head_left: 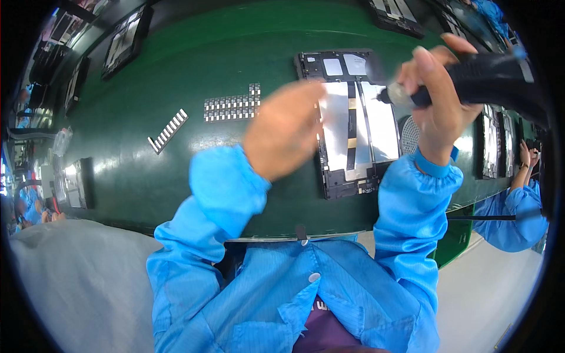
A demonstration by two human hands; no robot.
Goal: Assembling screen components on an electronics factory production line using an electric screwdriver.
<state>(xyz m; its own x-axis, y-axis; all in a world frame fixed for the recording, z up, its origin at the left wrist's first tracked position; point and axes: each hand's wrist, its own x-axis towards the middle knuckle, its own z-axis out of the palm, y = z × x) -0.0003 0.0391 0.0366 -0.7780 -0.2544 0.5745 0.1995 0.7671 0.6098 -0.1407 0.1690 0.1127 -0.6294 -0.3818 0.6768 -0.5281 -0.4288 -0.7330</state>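
**Black screwdriver-like tool [491, 77] points left over the opened tablet [336, 130]**

The tablet lies between both hands, long axis running away from the person. The right hand [438, 103] wraps the tool; the blurred left hand [285, 129] overlaps the tablet's left edge, its grip unclear.

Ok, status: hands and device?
Right hand: grip on black handheld tool. Left hand: blurred, grip unclear. Rectangular, black-framed silver device: left edge partly behind left hand.
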